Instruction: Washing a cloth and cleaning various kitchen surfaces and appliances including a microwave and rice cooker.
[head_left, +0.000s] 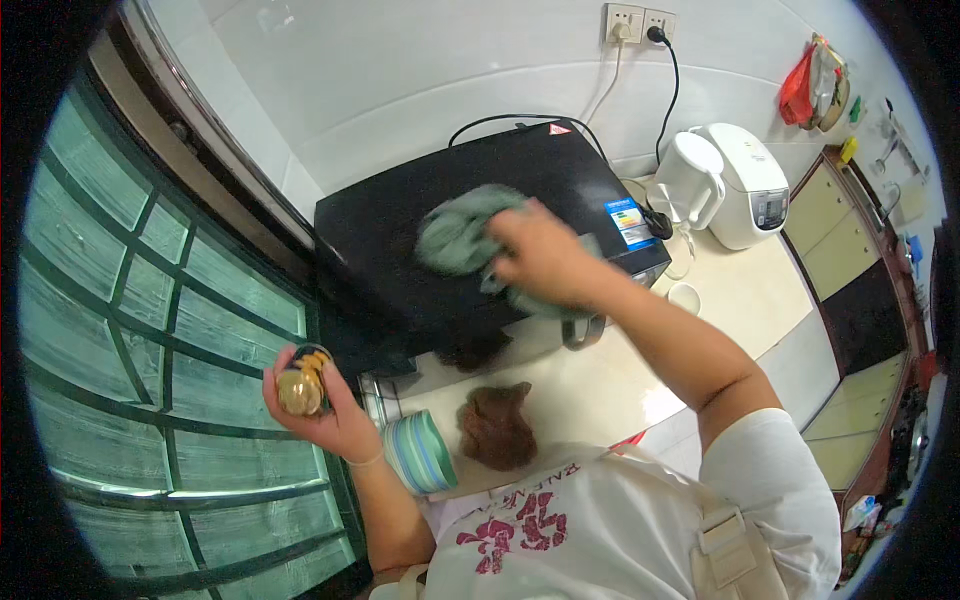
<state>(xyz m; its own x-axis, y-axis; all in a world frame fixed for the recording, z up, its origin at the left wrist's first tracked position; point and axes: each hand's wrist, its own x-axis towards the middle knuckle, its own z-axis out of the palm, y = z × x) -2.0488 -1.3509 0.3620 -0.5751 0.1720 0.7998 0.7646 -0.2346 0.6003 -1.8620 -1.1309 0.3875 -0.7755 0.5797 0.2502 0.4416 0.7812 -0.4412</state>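
Note:
My right hand (544, 251), blurred, grips a grey-green cloth (469, 229) over the black top of a microwave oven (390, 195). Part of the cloth hangs past the oven's front edge, near its door handle (583, 332). At the left, my left hand (330, 420) holds a small jar (304, 382) with a gold-coloured lid, raised beside the window. Below that hand, a green and blue striped container (420, 454) lies at the counter's edge. A crumpled brown cloth (496, 427) rests on the pale counter (577, 390) in front of the oven.
Right of the oven stand a white electric kettle (688, 180), a white rice cooker (746, 184) and a small white cup (683, 298). Cords run up to wall sockets (640, 25). A barred window (172, 337) borders the left side. Bags (814, 86) hang on the wall.

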